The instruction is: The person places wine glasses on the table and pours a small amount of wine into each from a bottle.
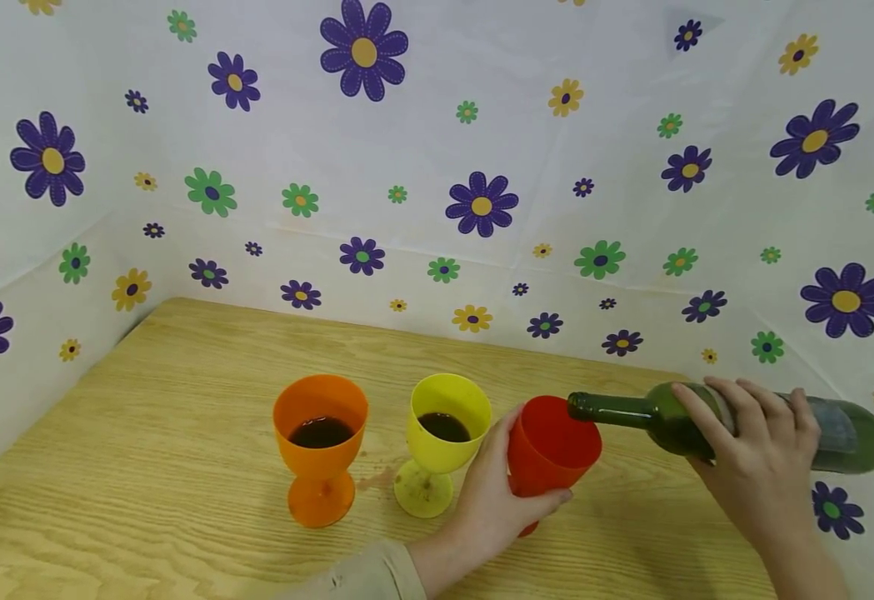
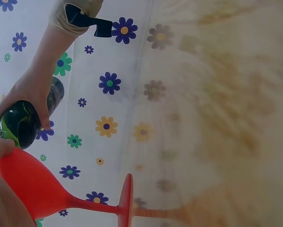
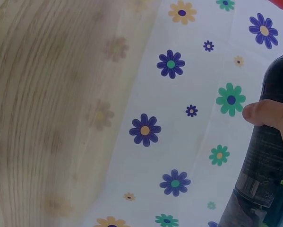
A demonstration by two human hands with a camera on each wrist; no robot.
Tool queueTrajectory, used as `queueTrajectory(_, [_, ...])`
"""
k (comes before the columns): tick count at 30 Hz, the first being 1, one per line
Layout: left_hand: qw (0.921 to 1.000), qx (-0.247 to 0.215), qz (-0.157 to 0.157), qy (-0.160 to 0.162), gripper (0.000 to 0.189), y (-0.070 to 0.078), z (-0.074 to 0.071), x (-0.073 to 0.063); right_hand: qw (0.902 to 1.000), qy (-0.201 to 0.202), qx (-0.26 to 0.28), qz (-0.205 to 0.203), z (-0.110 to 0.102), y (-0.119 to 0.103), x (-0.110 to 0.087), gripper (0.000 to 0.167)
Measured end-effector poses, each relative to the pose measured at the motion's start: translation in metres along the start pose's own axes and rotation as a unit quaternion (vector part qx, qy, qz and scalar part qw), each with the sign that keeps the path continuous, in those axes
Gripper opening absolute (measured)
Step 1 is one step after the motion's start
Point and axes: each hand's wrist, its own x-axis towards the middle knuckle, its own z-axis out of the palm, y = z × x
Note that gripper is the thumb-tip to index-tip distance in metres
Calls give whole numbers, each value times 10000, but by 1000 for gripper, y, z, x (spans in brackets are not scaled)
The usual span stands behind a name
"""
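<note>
My left hand (image 1: 489,492) grips the bowl of a red plastic goblet (image 1: 552,458), thumb on the near side. Its stem and round foot show in the left wrist view, the foot right at the tabletop. A green glass wine bottle (image 1: 852,437) lies almost level in the air, and my right hand (image 1: 762,442) grips it round the body and shoulder. The bottle's mouth overlaps the right side of the red goblet's rim. No liquid shows inside the red bowl from here. A dark label wraps the bottle in the right wrist view.
Left of the red goblet stand a yellow goblet (image 1: 444,458) and, further left, an orange goblet (image 1: 320,467), both upright with dark liquid inside. Small brownish wet marks lie between them on the wooden table (image 1: 144,417). A white flower-patterned cloth (image 1: 407,150) hangs behind.
</note>
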Motion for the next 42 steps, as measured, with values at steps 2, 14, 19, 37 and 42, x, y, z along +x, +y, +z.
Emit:
queueTrajectory(2, [10000, -1, -8, -5, 87, 0, 0, 0, 9999, 103, -32, -78, -1, 0, 2, 54])
queueTrajectory(14, [10000, -49, 15, -31, 85, -2, 0, 0, 9981, 453, -67, -415, -10, -1, 12, 37])
queueTrajectory(19, [10000, -31, 26, -5, 85, -2, 1, 0, 9982, 362, -106, -456, -13, -1, 13, 35])
queueTrajectory(37, [9999, -102, 12, -10, 85, -2, 0, 0, 9926, 709, -618, -768, -22, -7, 22, 43])
queueTrajectory(42, [10000, -42, 34, 6, 85, -3, 0, 0, 9927, 638, -669, -772, -24, -7, 24, 54])
